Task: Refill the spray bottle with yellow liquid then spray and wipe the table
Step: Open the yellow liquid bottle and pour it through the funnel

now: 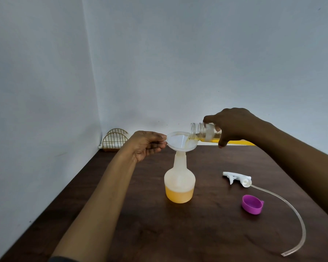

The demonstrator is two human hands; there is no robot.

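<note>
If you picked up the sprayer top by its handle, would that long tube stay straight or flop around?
Probably flop. The tube is thin and lies in a long curve on the table, so it looks bendy. It likely weighs very little, and would dangle and swing below the sprayer top.

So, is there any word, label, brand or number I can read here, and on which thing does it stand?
None can be read.
Jar in the right hand: a pale label patch, too blurred to read.
Spray bottle, funnel, trigger head, purple cap: no text visible.
</note>
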